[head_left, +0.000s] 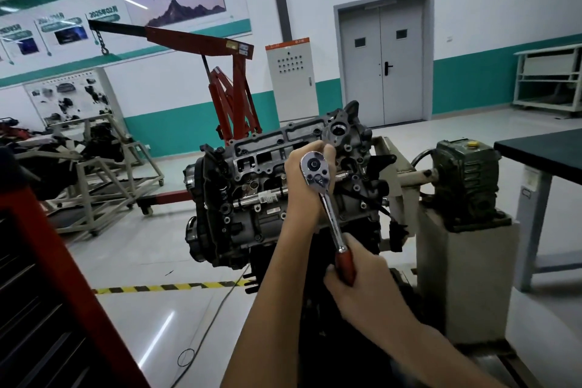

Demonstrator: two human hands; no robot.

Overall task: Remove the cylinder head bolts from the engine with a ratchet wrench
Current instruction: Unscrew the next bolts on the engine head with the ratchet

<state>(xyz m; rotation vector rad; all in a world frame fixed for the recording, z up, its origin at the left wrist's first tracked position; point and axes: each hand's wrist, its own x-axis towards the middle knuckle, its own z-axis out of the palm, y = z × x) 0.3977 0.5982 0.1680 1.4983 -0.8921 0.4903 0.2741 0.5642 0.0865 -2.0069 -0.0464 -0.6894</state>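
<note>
Head view. The engine [252, 167] sits on a stand, its cylinder head face tilted up toward the camera. The ratchet wrench [329, 214] is applied at the right-hand part of that face.

The wrench's long axis runs from its chrome head, up against the cylinder head, down and slightly rightward to the red grip nearest the person.

The left hand [299, 195] is the forward one. Its fingers curl around and behind the wrench head, holding it in place. The right hand [356, 283] is the rearward one, clasped around the red grip at the low end of the shaft.

The bolt and socket under the wrench head are hidden by the tool and the left hand, so engagement cannot be confirmed. No loose bolts can be made out.

Judgement: the coming swing pivots about the wrench head. The right hand supplies the arc across the engine's front, while the left steadies the pivot.
</note>
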